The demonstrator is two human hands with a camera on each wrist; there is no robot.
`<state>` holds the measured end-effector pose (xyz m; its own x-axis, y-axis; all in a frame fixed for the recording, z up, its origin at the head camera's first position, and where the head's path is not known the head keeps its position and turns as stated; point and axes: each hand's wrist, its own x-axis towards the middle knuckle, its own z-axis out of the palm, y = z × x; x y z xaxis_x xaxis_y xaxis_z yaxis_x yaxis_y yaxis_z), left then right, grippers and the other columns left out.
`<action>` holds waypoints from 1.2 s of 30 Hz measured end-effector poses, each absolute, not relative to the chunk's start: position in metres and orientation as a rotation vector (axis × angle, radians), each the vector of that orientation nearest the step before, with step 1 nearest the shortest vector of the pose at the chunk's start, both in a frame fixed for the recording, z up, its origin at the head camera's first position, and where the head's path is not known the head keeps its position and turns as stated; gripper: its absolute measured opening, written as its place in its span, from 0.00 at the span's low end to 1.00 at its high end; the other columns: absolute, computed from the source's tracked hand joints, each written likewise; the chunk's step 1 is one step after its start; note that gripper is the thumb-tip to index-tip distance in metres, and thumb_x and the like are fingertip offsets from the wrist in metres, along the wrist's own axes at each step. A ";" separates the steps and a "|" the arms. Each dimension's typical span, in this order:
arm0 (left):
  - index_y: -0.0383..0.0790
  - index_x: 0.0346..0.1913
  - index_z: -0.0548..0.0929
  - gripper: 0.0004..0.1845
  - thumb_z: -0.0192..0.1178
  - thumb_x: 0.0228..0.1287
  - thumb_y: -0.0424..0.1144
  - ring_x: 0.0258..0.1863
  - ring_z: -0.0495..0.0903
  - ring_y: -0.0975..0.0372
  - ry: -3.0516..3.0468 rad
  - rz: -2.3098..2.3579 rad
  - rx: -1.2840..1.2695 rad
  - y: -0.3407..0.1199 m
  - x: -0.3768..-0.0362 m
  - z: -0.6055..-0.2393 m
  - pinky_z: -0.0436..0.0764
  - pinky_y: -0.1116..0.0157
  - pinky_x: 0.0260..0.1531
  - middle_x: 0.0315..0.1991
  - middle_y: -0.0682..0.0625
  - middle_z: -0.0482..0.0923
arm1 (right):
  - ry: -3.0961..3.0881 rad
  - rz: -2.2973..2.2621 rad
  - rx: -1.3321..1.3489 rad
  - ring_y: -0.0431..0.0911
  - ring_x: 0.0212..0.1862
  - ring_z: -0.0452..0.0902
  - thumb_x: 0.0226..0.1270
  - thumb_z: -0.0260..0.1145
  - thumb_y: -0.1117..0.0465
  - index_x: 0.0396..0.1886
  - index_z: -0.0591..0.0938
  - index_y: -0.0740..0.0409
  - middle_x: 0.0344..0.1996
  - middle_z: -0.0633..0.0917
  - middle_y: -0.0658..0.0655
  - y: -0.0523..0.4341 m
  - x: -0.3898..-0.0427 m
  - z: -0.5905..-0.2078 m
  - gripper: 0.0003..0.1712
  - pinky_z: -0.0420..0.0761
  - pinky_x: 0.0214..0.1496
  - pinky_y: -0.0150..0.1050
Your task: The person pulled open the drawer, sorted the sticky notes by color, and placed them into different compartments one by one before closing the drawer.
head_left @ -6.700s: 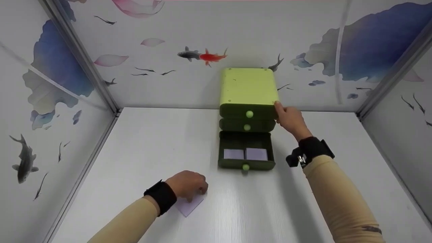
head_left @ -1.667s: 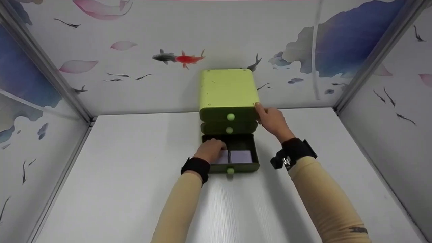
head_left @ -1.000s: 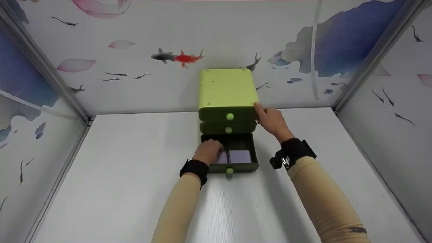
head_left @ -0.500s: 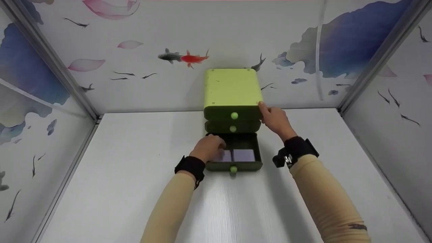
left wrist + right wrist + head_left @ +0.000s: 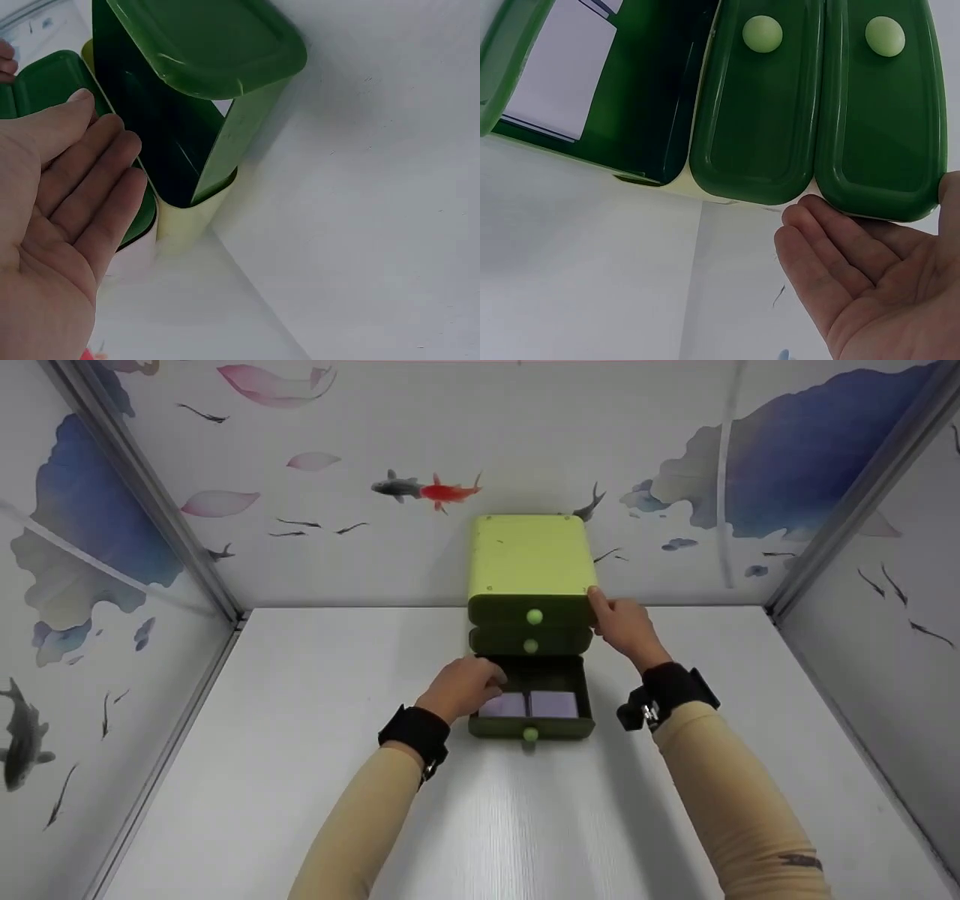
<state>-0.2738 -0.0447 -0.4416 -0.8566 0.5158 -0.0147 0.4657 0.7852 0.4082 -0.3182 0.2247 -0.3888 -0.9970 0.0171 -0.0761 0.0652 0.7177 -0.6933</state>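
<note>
Green 3-drawer cabinet (image 5: 529,559) stands on the white table (image 5: 300,720), its back against the painted rear wall (image 5: 525,435). Top 2 drawers closed; bottom drawer (image 5: 532,727) pulled out toward the person.

Inside the open drawer – 2 pale lilac cards (image 5: 529,704) lying flat, side by side, touching or nearly so.

Left hand (image 5: 463,688) sits at the drawer's left rim, just beside the left card. The left wrist view shows the palm open, fingers (image 5: 90,169) straight and close together, holding nothing; whether fingertips touch the rim, cannot tell.

Right hand (image 5: 627,624) rests against the cabinet's right side, at the level of the top drawer (image 5: 881,112). Fingers (image 5: 832,259) relaxed and nearly straight – thumb at the upper front corner, no grip around anything.

Both forearms in tan sleeves (image 5: 720,787), black wrist straps.
</note>
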 end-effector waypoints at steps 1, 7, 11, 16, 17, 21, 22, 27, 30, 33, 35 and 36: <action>0.39 0.51 0.86 0.12 0.61 0.67 0.37 0.48 0.84 0.56 2.850 0.610 0.794 -0.046 -0.272 -0.442 0.81 0.59 0.50 0.47 0.47 0.86 | 2.856 -1.149 0.059 0.52 0.42 0.79 0.73 0.35 0.30 0.38 0.80 0.66 0.36 0.83 0.62 0.225 -0.318 -0.389 0.44 0.73 0.41 0.38; 0.40 0.52 0.86 0.13 0.61 0.68 0.38 0.47 0.84 0.57 2.861 0.603 0.829 -0.052 -0.259 -0.448 0.82 0.60 0.48 0.46 0.48 0.86 | 2.875 -1.128 0.035 0.53 0.42 0.79 0.74 0.35 0.31 0.36 0.79 0.66 0.35 0.82 0.62 0.225 -0.319 -0.389 0.44 0.72 0.41 0.39; 0.42 0.50 0.86 0.11 0.60 0.68 0.38 0.45 0.84 0.58 2.913 0.593 0.866 -0.057 -0.253 -0.452 0.82 0.61 0.46 0.45 0.50 0.87 | 2.864 -1.128 0.037 0.54 0.45 0.79 0.74 0.34 0.32 0.40 0.80 0.67 0.38 0.82 0.63 0.224 -0.318 -0.388 0.44 0.74 0.45 0.42; 0.42 0.46 0.87 0.08 0.61 0.67 0.36 0.42 0.85 0.59 2.997 0.592 0.981 -0.060 -0.245 -0.454 0.83 0.63 0.42 0.41 0.50 0.87 | 2.853 -1.132 0.049 0.54 0.44 0.79 0.74 0.34 0.31 0.41 0.79 0.66 0.38 0.82 0.63 0.224 -0.317 -0.386 0.44 0.74 0.46 0.42; 0.42 0.45 0.87 0.08 0.61 0.67 0.36 0.41 0.84 0.60 3.015 0.580 1.025 -0.060 -0.243 -0.455 0.83 0.63 0.41 0.40 0.50 0.87 | 2.856 -1.129 0.049 0.54 0.43 0.78 0.74 0.34 0.31 0.40 0.79 0.66 0.37 0.82 0.63 0.224 -0.317 -0.386 0.44 0.74 0.45 0.41; 0.44 0.41 0.86 0.05 0.61 0.67 0.36 0.38 0.84 0.62 3.063 0.556 1.227 -0.058 -0.233 -0.460 0.83 0.67 0.38 0.37 0.53 0.86 | 2.858 -1.130 0.046 0.52 0.41 0.78 0.74 0.35 0.31 0.39 0.79 0.66 0.34 0.82 0.61 0.224 -0.318 -0.386 0.44 0.72 0.43 0.39; 0.45 0.40 0.86 0.04 0.61 0.67 0.36 0.37 0.84 0.63 3.067 0.552 1.271 -0.056 -0.230 -0.461 0.83 0.68 0.37 0.36 0.54 0.86 | 2.858 -1.127 0.046 0.52 0.40 0.77 0.74 0.34 0.31 0.39 0.79 0.66 0.34 0.82 0.61 0.225 -0.317 -0.386 0.44 0.72 0.42 0.39; 0.47 0.36 0.85 0.06 0.59 0.70 0.38 0.32 0.82 0.65 3.038 0.447 1.380 -0.048 -0.212 -0.472 0.81 0.71 0.31 0.31 0.55 0.84 | 2.858 -1.129 0.055 0.50 0.38 0.77 0.74 0.34 0.31 0.39 0.80 0.66 0.35 0.82 0.61 0.225 -0.317 -0.387 0.45 0.72 0.40 0.38; 0.47 0.37 0.86 0.07 0.58 0.70 0.38 0.33 0.83 0.65 3.001 0.432 1.325 -0.043 -0.202 -0.482 0.81 0.70 0.31 0.32 0.55 0.84 | 2.856 -1.152 0.058 0.49 0.37 0.77 0.73 0.35 0.30 0.37 0.79 0.65 0.34 0.82 0.60 0.225 -0.317 -0.387 0.44 0.72 0.40 0.38; 0.45 0.39 0.88 0.08 0.58 0.69 0.37 0.33 0.83 0.65 2.934 0.583 1.150 -0.037 -0.194 -0.492 0.80 0.72 0.32 0.33 0.53 0.86 | 2.842 -1.177 0.060 0.48 0.36 0.76 0.73 0.36 0.30 0.36 0.79 0.65 0.32 0.81 0.57 0.224 -0.316 -0.388 0.44 0.72 0.40 0.38; 0.43 0.39 0.88 0.09 0.57 0.69 0.36 0.31 0.83 0.66 2.880 0.724 0.990 -0.032 -0.192 -0.498 0.79 0.73 0.32 0.34 0.53 0.87 | 2.836 -1.184 0.066 0.47 0.36 0.75 0.73 0.36 0.30 0.35 0.78 0.65 0.31 0.80 0.56 0.224 -0.316 -0.388 0.44 0.72 0.40 0.38; 0.42 0.39 0.89 0.09 0.57 0.69 0.36 0.30 0.82 0.67 2.853 0.795 0.912 -0.030 -0.191 -0.501 0.78 0.73 0.31 0.34 0.52 0.87 | 2.835 -1.185 0.069 0.47 0.36 0.75 0.72 0.36 0.29 0.36 0.79 0.65 0.31 0.80 0.56 0.223 -0.316 -0.388 0.44 0.72 0.40 0.38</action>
